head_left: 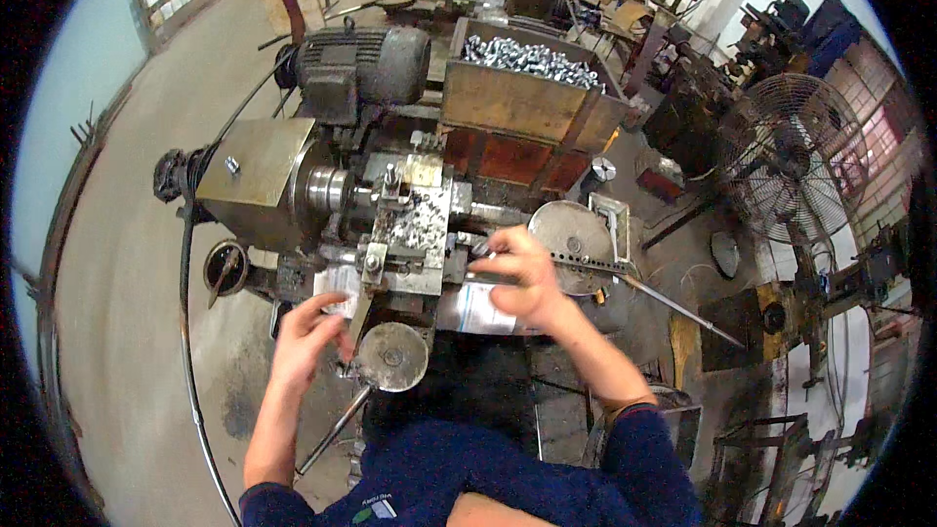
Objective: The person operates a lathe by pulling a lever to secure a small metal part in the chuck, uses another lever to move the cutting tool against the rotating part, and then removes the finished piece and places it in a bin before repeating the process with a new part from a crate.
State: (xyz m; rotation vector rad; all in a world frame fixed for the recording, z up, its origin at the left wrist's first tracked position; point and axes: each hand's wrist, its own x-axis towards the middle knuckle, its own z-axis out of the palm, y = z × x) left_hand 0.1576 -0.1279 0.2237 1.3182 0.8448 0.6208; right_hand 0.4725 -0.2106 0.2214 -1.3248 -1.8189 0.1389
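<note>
Left hand [306, 340] half open, fingers curved, nothing seen in its grip; it sits just beside the round disc handwheel [392, 357] at the near end of a small lathe's cross slide [398, 278], contact unclear. Right hand [527, 278] partly curled right of the slide, fingertips by a small shiny metal piece [480, 248]; blur, can't tell if gripped. Metal chips [418, 222] litter the slide's top, right of the spindle nose [326, 187]. Headstock [249, 171] at left, motor [363, 66] behind, bin [512, 102] of small metal parts [532, 62] beyond, pedestal fan [793, 156] far right.
</note>
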